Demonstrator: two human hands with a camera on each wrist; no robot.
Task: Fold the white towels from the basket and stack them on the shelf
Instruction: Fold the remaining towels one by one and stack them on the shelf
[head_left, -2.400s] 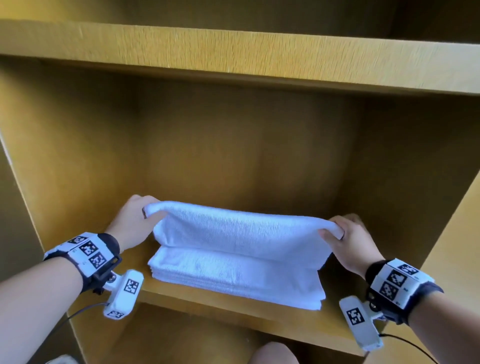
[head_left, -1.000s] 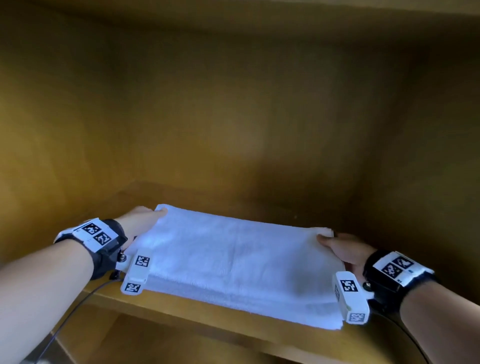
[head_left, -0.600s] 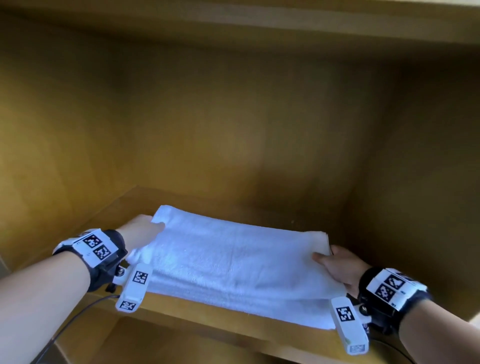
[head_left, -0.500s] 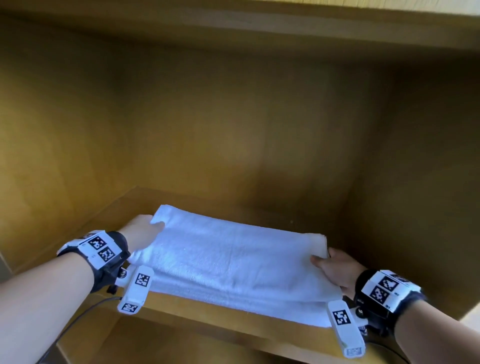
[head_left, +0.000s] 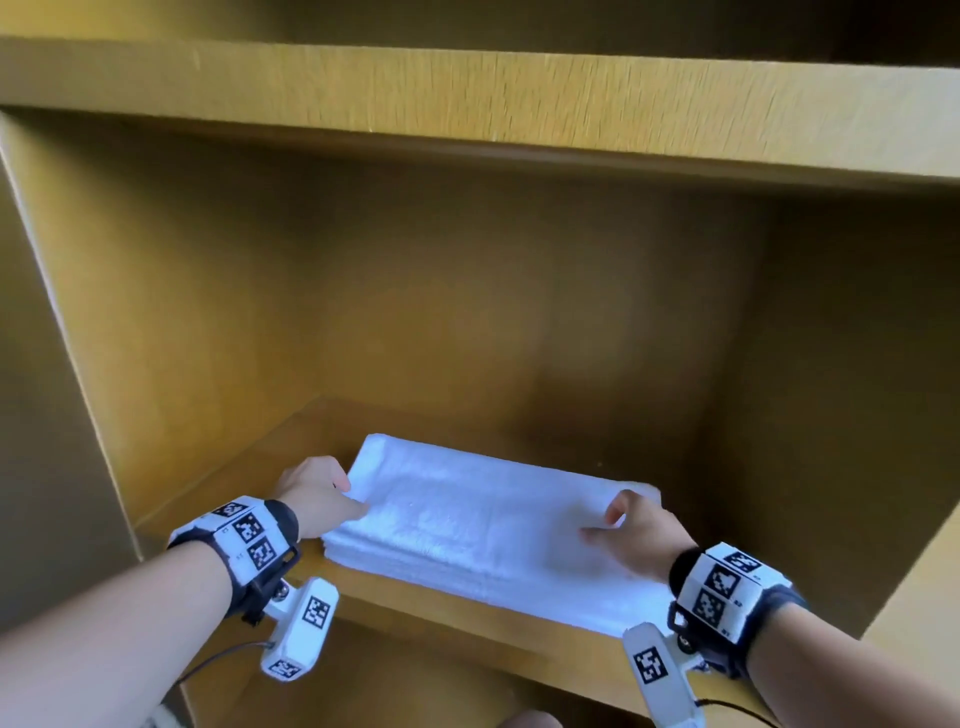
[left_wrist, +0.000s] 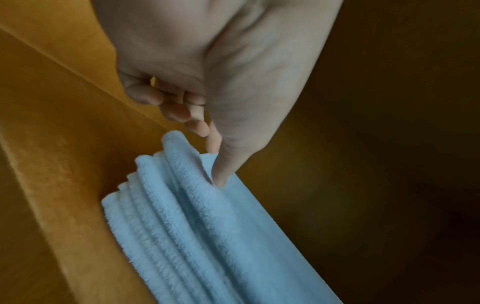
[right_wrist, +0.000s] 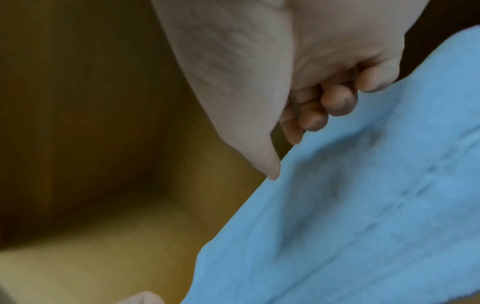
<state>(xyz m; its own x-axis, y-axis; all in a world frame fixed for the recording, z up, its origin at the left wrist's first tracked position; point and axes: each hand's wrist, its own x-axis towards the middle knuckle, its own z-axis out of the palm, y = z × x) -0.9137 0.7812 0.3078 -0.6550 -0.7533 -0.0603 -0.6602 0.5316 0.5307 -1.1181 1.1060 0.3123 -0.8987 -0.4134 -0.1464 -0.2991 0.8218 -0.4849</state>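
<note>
A stack of folded white towels (head_left: 483, 525) lies flat on the wooden shelf board (head_left: 441, 618); it looks pale blue in the wrist views (left_wrist: 194, 236) (right_wrist: 363, 205). My left hand (head_left: 311, 493) is at the stack's left end. Its thumb (left_wrist: 221, 176) presses into the top towel and the curled fingers sit just behind that towel's raised edge, pinching it lightly. My right hand (head_left: 623, 530) rests on the top towel's right end. Its loosely curled fingertips (right_wrist: 337, 102) only touch the cloth and hold nothing.
The compartment is boxed in by a left side wall (head_left: 130, 338), a back panel (head_left: 467, 312), a right wall (head_left: 831, 389) and an upper shelf board (head_left: 467, 98). Bare board shows left of and behind the stack. Another compartment (head_left: 415, 686) opens below.
The towel, held up by both ends earlier, now lies flat on the stack. My right hand has let go of its end and moved onto the top. The left hand has stayed at its end.
</note>
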